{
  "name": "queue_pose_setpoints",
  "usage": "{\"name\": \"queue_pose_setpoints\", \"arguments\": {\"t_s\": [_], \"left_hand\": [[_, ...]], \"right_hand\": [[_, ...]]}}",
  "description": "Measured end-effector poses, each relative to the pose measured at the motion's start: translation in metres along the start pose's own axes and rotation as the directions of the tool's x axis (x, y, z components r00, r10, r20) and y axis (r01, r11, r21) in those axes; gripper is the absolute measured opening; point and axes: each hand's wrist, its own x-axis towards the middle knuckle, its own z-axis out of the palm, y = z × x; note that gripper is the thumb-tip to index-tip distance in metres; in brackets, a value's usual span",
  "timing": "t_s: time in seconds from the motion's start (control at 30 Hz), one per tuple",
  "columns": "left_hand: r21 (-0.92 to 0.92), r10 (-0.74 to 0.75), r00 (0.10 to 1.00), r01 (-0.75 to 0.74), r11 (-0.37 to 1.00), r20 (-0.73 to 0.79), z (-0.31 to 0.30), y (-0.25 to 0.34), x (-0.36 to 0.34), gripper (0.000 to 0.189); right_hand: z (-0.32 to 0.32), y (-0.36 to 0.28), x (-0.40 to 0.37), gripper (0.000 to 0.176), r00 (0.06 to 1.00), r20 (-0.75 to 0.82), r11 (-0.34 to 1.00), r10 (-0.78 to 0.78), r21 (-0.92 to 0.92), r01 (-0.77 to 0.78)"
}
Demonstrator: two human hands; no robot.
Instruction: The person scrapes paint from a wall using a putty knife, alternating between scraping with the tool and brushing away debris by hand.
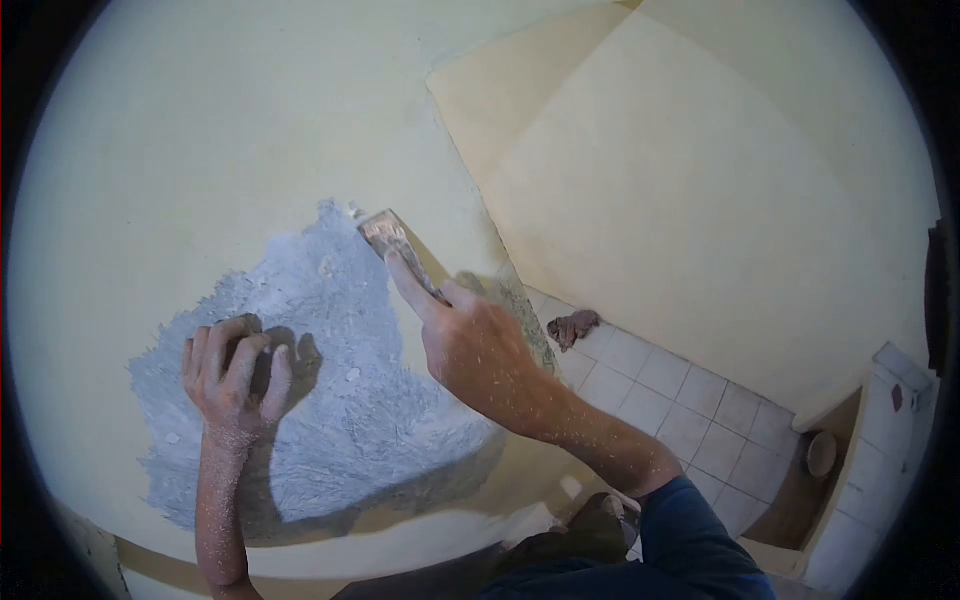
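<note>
1. Wall ahead: coating seemingly stripped from a broad grey patch — yellowish surround left.
2. Scraper is grasped by the right hand at its upper edge.
3. Left hand is curled — any grip cannot be told.

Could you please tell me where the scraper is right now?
In the head view, the scraper is in the right hand, its blade against the wall at the upper right edge of the grey patch.
</note>
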Motion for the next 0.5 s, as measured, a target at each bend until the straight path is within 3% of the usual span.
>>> {"name": "queue_pose_setpoints", "arguments": {"t_s": [0.1, 0.2, 0.3, 0.4, 0.5], "left_hand": [[-0.002, 0.003, 1.0, -0.003, 1.0, 0.005, -0.001, 0.002, -0.001, 0.015], [-0.011, -0.006, 1.0, 0.006, 1.0, 0.01, -0.001, 0.003, -0.001, 0.015], [-0.006, -0.007, 1.0, 0.007, 1.0, -0.003, -0.002, 0.001, 0.0, 0.016], [-0.017, -0.018, 1.0, 0.018, 1.0, 0.001, -0.001, 0.003, 0.0, 0.016], [-0.056, -0.035, 0.999, 0.036, 0.998, 0.016, -0.002, 0.003, -0.002, 0.014]], "right_hand": [[0.014, 0.01, 0.012, 0.068, 0.936, -0.284, 0.977, -0.21, -0.012, 0.215], [0.006, 0.009, 0.01, 0.067, 0.96, -0.222, 0.985, -0.173, -0.019, 0.173], [0.008, 0.003, -0.003, 0.066, 1.0, -0.022, 0.999, -0.009, -0.05, 0.008], [0.01, 0.01, 0.012, 0.066, 0.947, -0.257, 0.981, -0.191, -0.032, 0.19], [-0.004, -0.003, 0.006, 0.067, 0.996, -0.073, 0.999, -0.04, 0.029, 0.042]]}}
